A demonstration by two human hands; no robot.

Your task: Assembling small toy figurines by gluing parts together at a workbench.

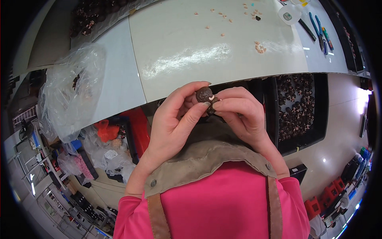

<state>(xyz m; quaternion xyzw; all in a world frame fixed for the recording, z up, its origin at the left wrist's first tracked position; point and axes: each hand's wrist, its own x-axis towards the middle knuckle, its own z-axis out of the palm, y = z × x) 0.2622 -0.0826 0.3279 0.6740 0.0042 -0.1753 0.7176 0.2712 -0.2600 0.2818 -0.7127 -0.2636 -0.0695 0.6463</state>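
Note:
A small dark-brown ball-shaped piece (204,94) is held just off the near edge of the white table. My left hand (173,117) is closed around it, thumb and index finger pinching it. A pale pinkish bit (211,98) shows on its right side. My right hand (241,109) is closed too, its thumb and index fingertips pressed at the piece's right side, by a smaller dark part (212,106). The fingertips partly hide where these parts meet.
Pale peach scraps (260,47) lie scattered on the white table (179,44). Blue-handled pliers (319,32), a black pen-like stick (307,30) and a white round container (289,15) sit far right. A black tray (320,111) of dark pieces stands right; a clear plastic bag (79,95) lies left.

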